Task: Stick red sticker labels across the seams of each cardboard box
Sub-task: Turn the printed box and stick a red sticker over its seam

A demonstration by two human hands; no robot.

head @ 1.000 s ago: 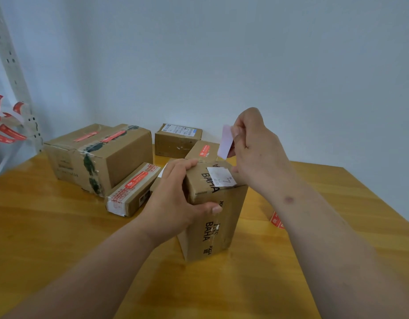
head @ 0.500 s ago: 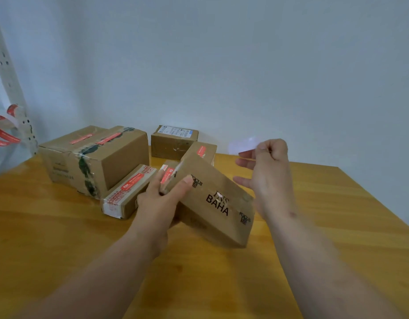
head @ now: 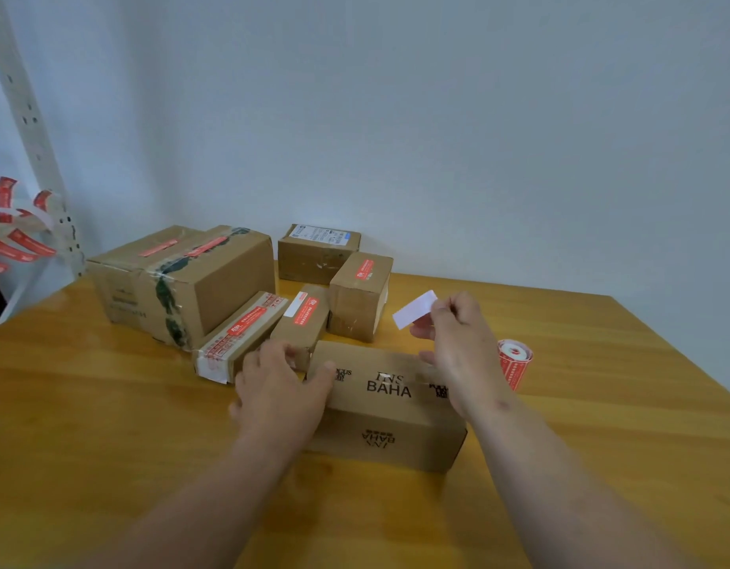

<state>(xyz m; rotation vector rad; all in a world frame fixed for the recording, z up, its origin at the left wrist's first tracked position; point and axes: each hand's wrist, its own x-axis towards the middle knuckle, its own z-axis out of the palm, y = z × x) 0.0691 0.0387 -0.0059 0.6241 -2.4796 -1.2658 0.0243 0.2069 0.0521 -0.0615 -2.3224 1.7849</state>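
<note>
A long cardboard box printed BAHA [head: 390,408] lies flat on the wooden table [head: 108,425] in front of me. My left hand [head: 279,388] grips its left end, thumb on the top face. My right hand [head: 457,342] hovers over the box's right end and pinches a sticker label [head: 414,309] by one end, its pale back turned to me. A roll of red sticker labels [head: 515,363] stands on the table just right of that hand.
Several other cardboard boxes with red labels sit behind: a big taped one [head: 182,281], a flat one [head: 240,334], two small ones [head: 303,322] [head: 361,295], and a white-labelled one [head: 318,252] by the wall. Red label strips [head: 14,236] hang from a rack at far left.
The BAHA box went from standing upright to lying flat on its side, tipped over by my left hand. My right hand moved lower and right, still pinching the label.
</note>
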